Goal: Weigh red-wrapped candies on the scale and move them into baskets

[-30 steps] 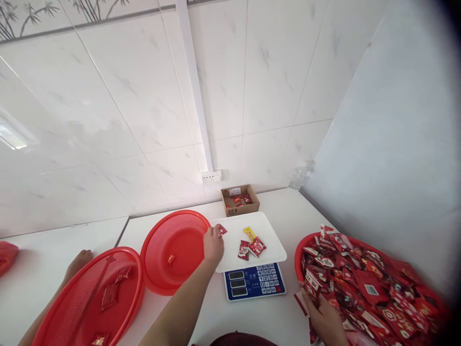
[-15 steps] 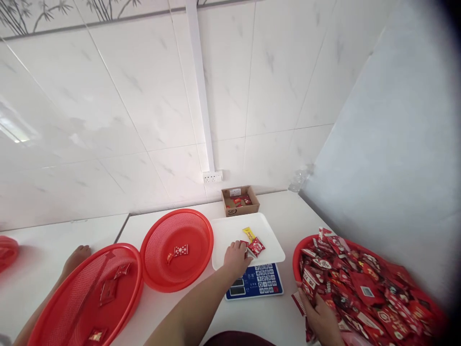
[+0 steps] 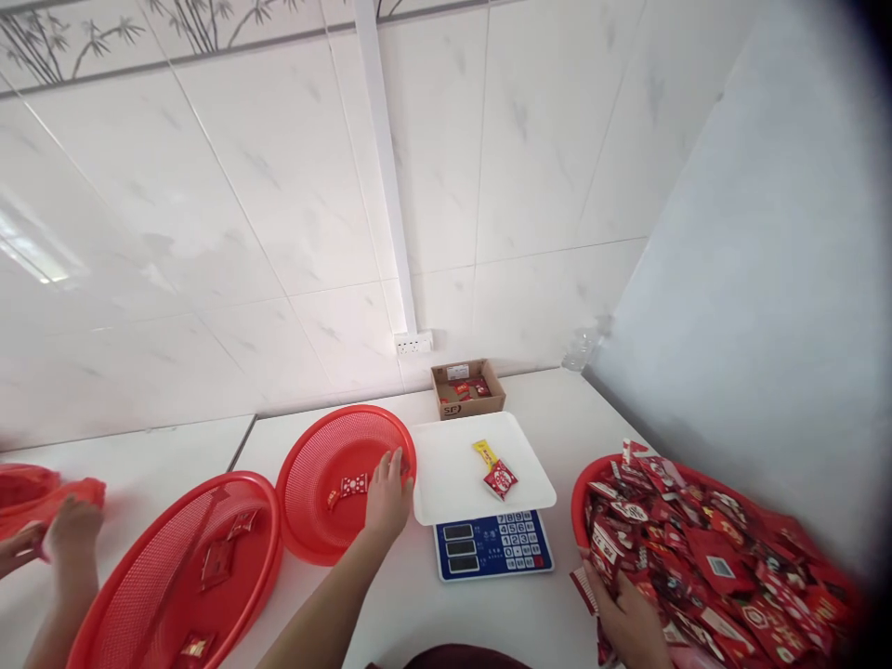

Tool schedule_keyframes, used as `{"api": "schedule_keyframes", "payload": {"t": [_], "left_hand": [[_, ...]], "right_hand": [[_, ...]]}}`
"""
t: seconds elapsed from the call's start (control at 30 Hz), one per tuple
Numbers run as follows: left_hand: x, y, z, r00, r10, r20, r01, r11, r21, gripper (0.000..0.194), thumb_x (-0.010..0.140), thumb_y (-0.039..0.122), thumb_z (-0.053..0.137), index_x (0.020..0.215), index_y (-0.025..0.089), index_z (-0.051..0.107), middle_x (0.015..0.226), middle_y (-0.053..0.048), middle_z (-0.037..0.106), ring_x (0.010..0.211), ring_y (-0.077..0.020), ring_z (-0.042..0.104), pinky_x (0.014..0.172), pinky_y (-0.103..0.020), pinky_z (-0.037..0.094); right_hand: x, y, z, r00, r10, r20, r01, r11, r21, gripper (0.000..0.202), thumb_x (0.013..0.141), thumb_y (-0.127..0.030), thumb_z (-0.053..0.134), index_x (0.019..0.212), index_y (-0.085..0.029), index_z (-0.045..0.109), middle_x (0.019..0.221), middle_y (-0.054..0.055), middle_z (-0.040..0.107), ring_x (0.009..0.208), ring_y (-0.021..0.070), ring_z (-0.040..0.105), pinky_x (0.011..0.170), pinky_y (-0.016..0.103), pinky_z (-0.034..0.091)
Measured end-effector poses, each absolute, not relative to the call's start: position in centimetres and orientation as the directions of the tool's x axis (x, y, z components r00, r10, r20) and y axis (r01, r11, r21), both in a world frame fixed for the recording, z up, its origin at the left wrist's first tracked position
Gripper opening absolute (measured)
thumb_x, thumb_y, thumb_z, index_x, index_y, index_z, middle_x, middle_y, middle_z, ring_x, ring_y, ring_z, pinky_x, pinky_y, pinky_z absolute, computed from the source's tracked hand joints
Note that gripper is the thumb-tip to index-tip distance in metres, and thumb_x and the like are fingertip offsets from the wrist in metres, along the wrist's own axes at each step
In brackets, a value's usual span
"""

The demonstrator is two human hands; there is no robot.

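Observation:
My left hand (image 3: 390, 497) is over the right rim of a round red basket (image 3: 299, 465). Its fingers are curled around a small red candy packet, mostly hidden by the hand. Inside that basket lie a spotted red packet (image 3: 354, 485) and a smaller orange-red one (image 3: 333, 500). A white tray (image 3: 446, 465) on the blue-keyed scale (image 3: 494, 546) bears a yellow candy packet (image 3: 485, 453) and a red spotted packet (image 3: 501, 479). At lower right, my right hand (image 3: 623, 613) is closed on red candy packets (image 3: 603, 548) at the edge of a heaped red basket (image 3: 578, 497).
Another red basket (image 3: 268, 492) with a few packets stands at lower left. Beyond it, another person's hands (image 3: 70, 534) handle a red mesh bag (image 3: 87, 492). A cardboard box (image 3: 474, 407) of packets is by the wall, near a clear plastic item (image 3: 580, 348).
My left hand has moved left from the tray to the round basket, and a red packet has left the tray. The other person's hands now show with the red bag. My right hand stays put.

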State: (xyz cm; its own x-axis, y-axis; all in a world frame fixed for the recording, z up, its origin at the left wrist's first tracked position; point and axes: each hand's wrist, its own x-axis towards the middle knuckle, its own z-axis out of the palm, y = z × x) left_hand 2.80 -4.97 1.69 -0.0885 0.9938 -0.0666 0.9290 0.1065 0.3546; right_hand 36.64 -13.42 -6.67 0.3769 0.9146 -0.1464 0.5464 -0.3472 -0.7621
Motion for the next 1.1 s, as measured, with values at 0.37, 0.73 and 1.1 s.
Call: {"api": "schedule_keyframes", "payload": {"t": [0.37, 0.73, 1.1], "left_hand": [[-0.4, -7.5, -1.2, -0.048, 0.969, -0.242, 0.959, 0.112, 0.259, 0.046, 0.089, 0.023, 0.035, 0.134, 0.015, 0.04, 0.13, -0.014, 0.055, 0.117, -0.0243, 0.052, 0.094, -0.037, 0.042], [15.2, -0.5, -0.8, 0.516, 0.828, -0.219, 0.814, -0.395, 0.425, 0.07, 0.081, 0.038, 0.054, 0.143, 0.027, 0.023, 0.155, -0.007, 0.014, 0.14, -0.0284, 0.015, 0.11, -0.048, 0.023], [17.4, 3.7, -0.9, 0.506, 0.826, -0.246, 0.849, -0.428, 0.31, 0.047, 0.072, 0.011, 0.053, 0.119, 0.016, 0.051, 0.12, -0.014, 0.055, 0.123, -0.0297, 0.036, 0.095, -0.043, 0.041]], "right_hand": [[36.7, -13.5, -6.6, 0.362, 0.918, -0.163, 0.566, -0.355, -0.744, 0.065, 0.065, -0.064, 0.039, 0.096, -0.014, 0.069, 0.102, 0.017, 0.07, 0.102, 0.0341, 0.062, 0.084, 0.04, 0.048], [36.3, -13.5, -6.4, 0.357, 0.926, -0.122, 0.531, -0.309, -0.789, 0.058, 0.068, -0.064, 0.04, 0.088, -0.017, 0.067, 0.087, 0.014, 0.073, 0.088, 0.0308, 0.067, 0.075, 0.037, 0.051], [36.5, -13.7, -6.5, 0.342, 0.935, -0.094, 0.514, -0.27, -0.814, 0.049, 0.07, -0.063, 0.042, 0.079, -0.022, 0.067, 0.072, 0.009, 0.072, 0.077, 0.0267, 0.068, 0.069, 0.032, 0.052]]}}
